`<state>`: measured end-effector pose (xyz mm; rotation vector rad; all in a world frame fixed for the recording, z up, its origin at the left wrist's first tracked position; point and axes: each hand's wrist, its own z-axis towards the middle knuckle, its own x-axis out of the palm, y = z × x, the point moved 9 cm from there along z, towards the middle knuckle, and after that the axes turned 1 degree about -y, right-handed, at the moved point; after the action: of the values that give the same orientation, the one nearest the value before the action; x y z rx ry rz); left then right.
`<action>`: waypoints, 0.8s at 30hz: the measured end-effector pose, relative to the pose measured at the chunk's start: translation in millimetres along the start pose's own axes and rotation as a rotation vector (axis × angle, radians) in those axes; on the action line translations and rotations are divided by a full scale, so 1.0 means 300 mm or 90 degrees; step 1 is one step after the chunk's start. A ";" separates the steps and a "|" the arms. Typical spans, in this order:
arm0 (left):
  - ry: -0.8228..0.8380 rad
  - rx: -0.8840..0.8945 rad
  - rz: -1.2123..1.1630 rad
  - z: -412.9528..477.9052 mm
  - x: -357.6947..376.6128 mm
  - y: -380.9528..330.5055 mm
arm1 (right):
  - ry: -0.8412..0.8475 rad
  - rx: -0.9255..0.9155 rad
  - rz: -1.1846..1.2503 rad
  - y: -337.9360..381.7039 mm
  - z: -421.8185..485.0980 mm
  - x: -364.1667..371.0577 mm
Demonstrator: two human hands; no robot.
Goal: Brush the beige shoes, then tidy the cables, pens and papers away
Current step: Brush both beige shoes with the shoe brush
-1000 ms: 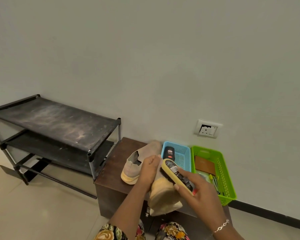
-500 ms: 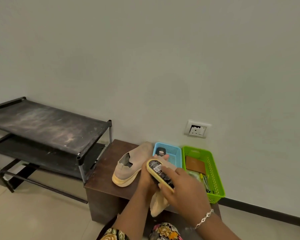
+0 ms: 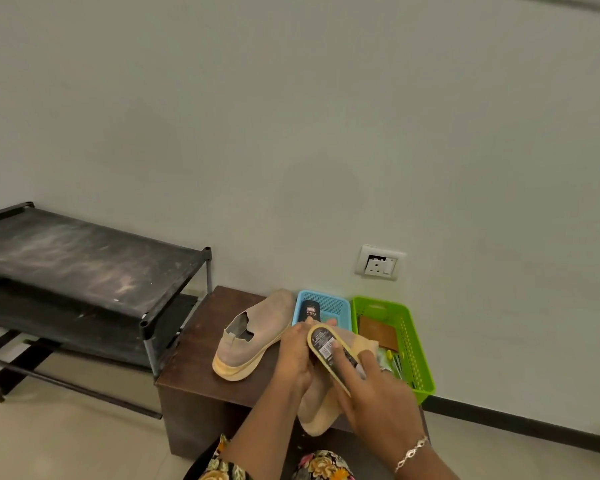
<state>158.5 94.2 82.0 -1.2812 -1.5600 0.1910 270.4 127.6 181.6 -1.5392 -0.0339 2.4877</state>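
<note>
The right hand [image 3: 378, 400] is curling its fingers round the brush [image 3: 321, 344], pressing it on the shoe [image 3: 317, 408] the left hand [image 3: 297, 358] is gripping. The brush's label [image 3: 326, 353], beside the right fingertips [image 3: 336, 345], is showing unreadable print.

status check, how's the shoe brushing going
Left grip holds one beige shoe. Right grip holds brush against it. Second shoe sits on table. Nothing in the way.

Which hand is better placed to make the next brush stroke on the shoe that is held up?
Right. The right hand holds the shoe brush against the raised beige shoe, while the left hand grips that shoe and steadies it.
</note>
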 end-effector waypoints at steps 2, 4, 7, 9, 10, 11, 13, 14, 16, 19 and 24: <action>-0.023 0.023 0.006 0.002 -0.003 -0.014 | -0.020 0.079 0.026 -0.077 0.027 -0.047; -0.040 0.030 0.012 0.001 -0.011 -0.027 | -0.031 0.168 0.062 -0.126 0.025 -0.064; -0.065 0.043 0.029 0.007 -0.037 -0.041 | -0.018 0.205 0.112 -0.096 -0.039 -0.009; -0.068 0.049 0.048 0.010 -0.043 -0.039 | 0.006 0.254 0.172 -0.084 -0.081 0.034; -0.066 0.051 0.054 0.008 -0.040 -0.040 | 0.003 0.286 0.204 -0.091 -0.090 0.032; -0.068 0.057 0.062 0.009 -0.042 -0.042 | -0.008 0.315 0.234 -0.104 -0.088 0.019; -0.073 0.068 0.090 0.002 -0.037 -0.055 | -0.048 0.338 0.252 -0.126 -0.066 -0.022; -0.075 0.084 0.104 0.002 -0.030 -0.064 | -0.051 0.319 0.239 -0.126 -0.054 -0.029; -0.082 0.114 0.111 0.008 -0.015 -0.082 | -0.026 0.276 0.195 -0.098 -0.036 -0.033; -0.096 0.137 0.132 0.030 -0.013 -0.095 | 0.059 0.209 0.146 -0.003 -0.045 0.011; -0.117 0.160 0.241 0.057 -0.043 -0.110 | 0.024 0.104 0.057 0.074 -0.139 0.079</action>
<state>123.2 78.4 89.3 -1.3745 -1.3781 0.7396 293.4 106.7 138.7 -1.5498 0.2436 2.4586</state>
